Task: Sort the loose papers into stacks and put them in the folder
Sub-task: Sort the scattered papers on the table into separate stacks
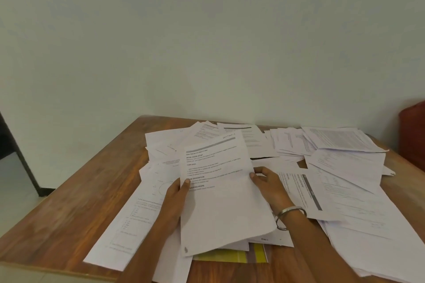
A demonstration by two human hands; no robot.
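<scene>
Above the yellow folder point(232, 255), the left hand point(176, 200) and right hand point(269, 185) pinch a sheet point(220, 190) by its side edges. Loose papers point(333, 145) bury the worktop point(76, 195) and overlap the folder, so lowering the sheet could mix it back in, or nudge the others off.

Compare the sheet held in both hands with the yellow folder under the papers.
The held sheet is white with printed text; the folder is yellow. The sheet is lifted off the table, gripped at its sides by the left hand and right hand; the folder lies flat. The sheet shows fully; the folder is mostly buried under papers. Both sit near the table's front edge.
</scene>
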